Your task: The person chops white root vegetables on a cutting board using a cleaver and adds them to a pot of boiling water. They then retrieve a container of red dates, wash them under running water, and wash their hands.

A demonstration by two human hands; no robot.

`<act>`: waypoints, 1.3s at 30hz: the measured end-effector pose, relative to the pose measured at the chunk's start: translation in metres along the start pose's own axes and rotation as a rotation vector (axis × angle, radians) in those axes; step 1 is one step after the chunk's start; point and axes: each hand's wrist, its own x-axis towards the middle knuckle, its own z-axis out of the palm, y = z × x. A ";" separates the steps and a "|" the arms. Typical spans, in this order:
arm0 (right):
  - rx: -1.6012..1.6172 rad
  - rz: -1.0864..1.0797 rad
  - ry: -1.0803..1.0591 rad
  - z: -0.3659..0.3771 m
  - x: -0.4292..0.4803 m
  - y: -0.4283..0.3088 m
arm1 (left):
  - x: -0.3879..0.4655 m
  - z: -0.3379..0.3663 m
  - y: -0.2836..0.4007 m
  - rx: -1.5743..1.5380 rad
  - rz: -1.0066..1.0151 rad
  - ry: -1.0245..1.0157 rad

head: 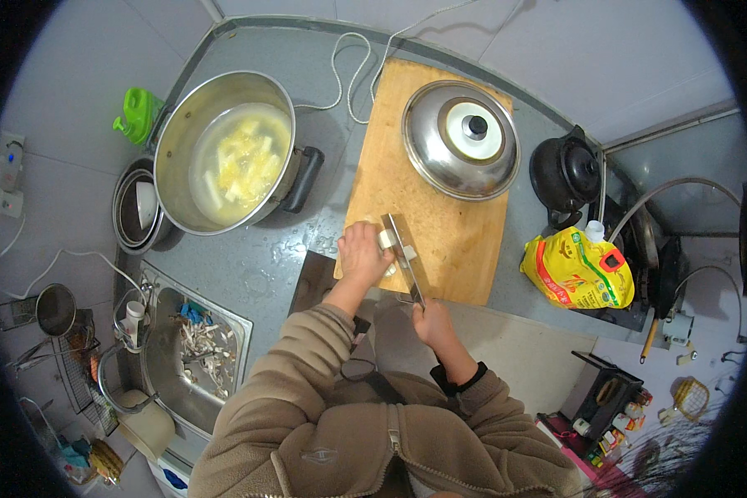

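Note:
On a wooden cutting board (448,249), my left hand (364,252) steadies a pale, peeled piece of food (387,238) at the board's near left part. My right hand (437,324) grips the handle of a kitchen knife (404,258), whose blade stands nearly on edge against the piece. A cut pale chunk (409,253) lies on the blade's right side. To the left, a large steel pot (173,162) holds pale yellow pieces (249,162) in liquid. A domed steel lid (429,162) with a black knob rests on the far part of the board.
A steel sink (162,336) with peelings is at the lower left. Nested bowls (124,211) and a green jug (138,115) stand left of the pot. At right are a black lidded pot (563,168) and a yellow pouch (575,271). A white cord (351,81) lies behind the board.

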 end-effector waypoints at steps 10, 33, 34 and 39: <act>-0.013 0.028 -0.026 -0.013 0.004 -0.009 | 0.001 0.002 -0.001 -0.027 0.017 0.015; 0.191 0.100 -0.067 -0.018 -0.006 0.019 | 0.002 -0.011 0.005 -0.014 0.074 -0.019; 0.207 0.134 -0.064 -0.022 -0.006 0.021 | 0.003 -0.011 0.007 -0.004 0.147 -0.032; 0.309 0.136 0.021 -0.033 -0.005 0.033 | 0.011 -0.004 0.019 0.065 0.632 -0.122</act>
